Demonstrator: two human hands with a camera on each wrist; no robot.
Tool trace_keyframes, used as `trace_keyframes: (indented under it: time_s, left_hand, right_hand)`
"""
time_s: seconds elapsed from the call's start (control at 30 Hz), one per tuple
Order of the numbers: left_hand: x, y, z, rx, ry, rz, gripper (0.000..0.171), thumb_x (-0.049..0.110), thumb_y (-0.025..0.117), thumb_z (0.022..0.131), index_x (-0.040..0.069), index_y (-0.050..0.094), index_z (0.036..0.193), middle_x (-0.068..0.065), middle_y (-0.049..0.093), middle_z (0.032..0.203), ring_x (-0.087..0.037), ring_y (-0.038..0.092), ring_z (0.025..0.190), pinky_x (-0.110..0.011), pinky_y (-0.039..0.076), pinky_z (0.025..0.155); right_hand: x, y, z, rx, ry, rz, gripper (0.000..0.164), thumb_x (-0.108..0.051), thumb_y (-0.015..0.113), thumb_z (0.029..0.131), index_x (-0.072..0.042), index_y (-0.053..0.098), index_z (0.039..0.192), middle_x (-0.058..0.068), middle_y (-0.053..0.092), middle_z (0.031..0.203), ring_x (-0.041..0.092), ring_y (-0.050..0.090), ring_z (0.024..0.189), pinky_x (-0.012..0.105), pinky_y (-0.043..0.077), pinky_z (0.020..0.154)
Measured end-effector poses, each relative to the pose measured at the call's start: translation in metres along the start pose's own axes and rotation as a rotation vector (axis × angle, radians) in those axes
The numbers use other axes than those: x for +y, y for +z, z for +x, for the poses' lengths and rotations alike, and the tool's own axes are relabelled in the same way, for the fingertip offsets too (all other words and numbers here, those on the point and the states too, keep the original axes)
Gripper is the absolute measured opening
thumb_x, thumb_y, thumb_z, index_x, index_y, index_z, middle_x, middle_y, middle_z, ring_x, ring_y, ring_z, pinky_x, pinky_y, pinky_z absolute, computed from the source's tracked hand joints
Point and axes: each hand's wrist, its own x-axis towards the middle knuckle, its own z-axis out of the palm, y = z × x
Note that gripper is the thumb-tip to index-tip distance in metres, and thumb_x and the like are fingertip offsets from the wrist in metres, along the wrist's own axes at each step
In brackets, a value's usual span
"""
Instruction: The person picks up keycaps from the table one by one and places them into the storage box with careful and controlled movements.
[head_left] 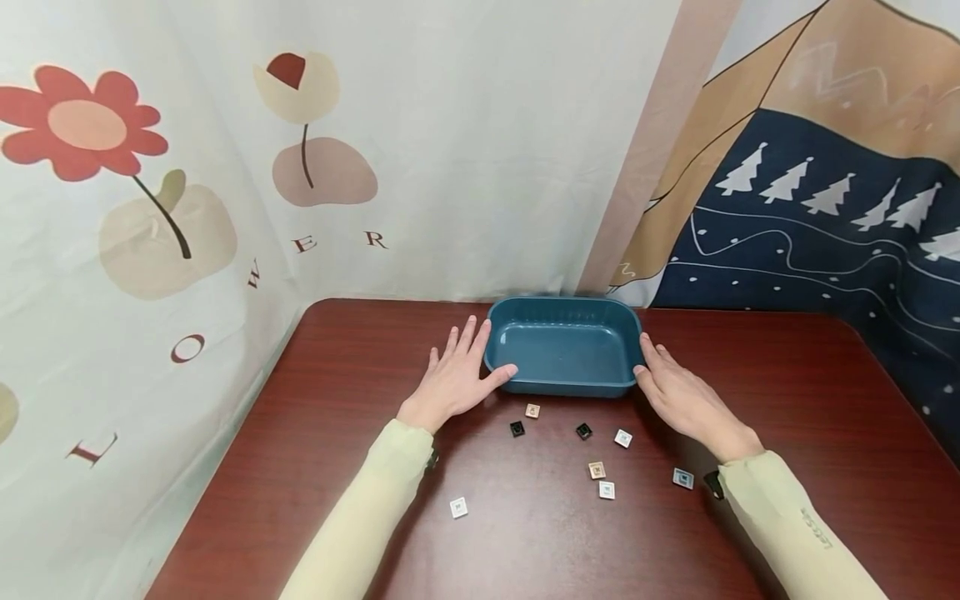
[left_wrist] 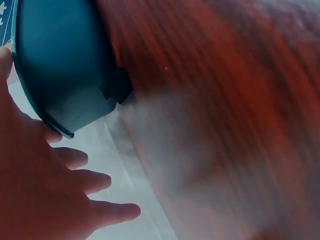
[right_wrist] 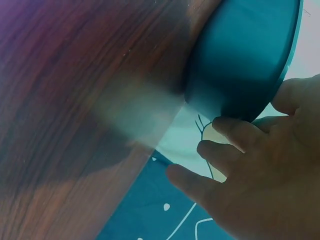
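Note:
A dark teal rectangular plastic basin stands against the far edge of the table between both hands. At its left end my left hand touches the rim, fingers straight and spread, thumb lying over the near left corner. In the left wrist view, the basin is beside the left hand. My right hand lies along the basin's right end with extended fingers. In the right wrist view, fingertips of the right hand meet the basin's side.
Small square keycap-like pieces lie scattered on the brown table before the basin: two black, two beige, three white and one blue. A printed curtain hangs directly behind the table.

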Motion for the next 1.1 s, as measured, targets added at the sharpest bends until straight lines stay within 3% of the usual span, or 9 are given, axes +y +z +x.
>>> trace_keyframes:
  time_s: [0.33, 0.6, 0.83, 1.1]
  left_hand:
    - [0.001, 0.005, 0.001, -0.018, -0.021, -0.014, 0.100, 0.081, 0.039, 0.095, 0.024, 0.003, 0.168, -0.006, 0.001, 0.174, -0.043, 0.005, 0.158, -0.073, 0.013, 0.118]
    - [0.000, 0.005, 0.002, -0.013, -0.023, -0.010, 0.100, 0.079, 0.042, 0.096, 0.022, 0.003, 0.169, -0.009, 0.003, 0.174, -0.045, 0.005, 0.157, -0.074, 0.015, 0.116]
    - [-0.001, 0.005, 0.001, -0.015, -0.027, -0.016, 0.100, 0.079, 0.042, 0.096, 0.023, 0.002, 0.168, -0.010, 0.004, 0.174, -0.044, 0.003, 0.157, -0.074, 0.015, 0.116]
    - [-0.001, 0.005, 0.001, -0.020, -0.027, -0.022, 0.100, 0.080, 0.041, 0.096, 0.023, 0.002, 0.168, -0.009, 0.004, 0.174, -0.044, 0.004, 0.157, -0.073, 0.015, 0.117]
  right_hand:
    - [0.004, -0.008, -0.017, -0.002, 0.085, 0.022, 0.085, -0.056, 0.039, 0.108, -0.001, 0.007, 0.165, 0.029, 0.019, 0.167, 0.054, 0.023, 0.149, 0.071, 0.027, 0.113]
    - [0.003, -0.007, -0.049, 0.018, 0.082, -0.037, 0.079, -0.056, 0.043, 0.108, -0.002, 0.026, 0.163, 0.027, 0.031, 0.163, 0.053, 0.033, 0.146, 0.072, 0.034, 0.109]
    - [-0.001, 0.000, -0.074, 0.031, 0.059, -0.111, 0.071, -0.055, 0.050, 0.106, -0.001, 0.050, 0.152, 0.027, 0.048, 0.153, 0.048, 0.050, 0.136, 0.069, 0.044, 0.100]
    - [-0.001, 0.012, -0.094, 0.016, 0.054, -0.197, 0.071, -0.062, 0.067, 0.093, -0.007, 0.065, 0.139, 0.021, 0.063, 0.136, 0.044, 0.062, 0.120, 0.065, 0.054, 0.083]
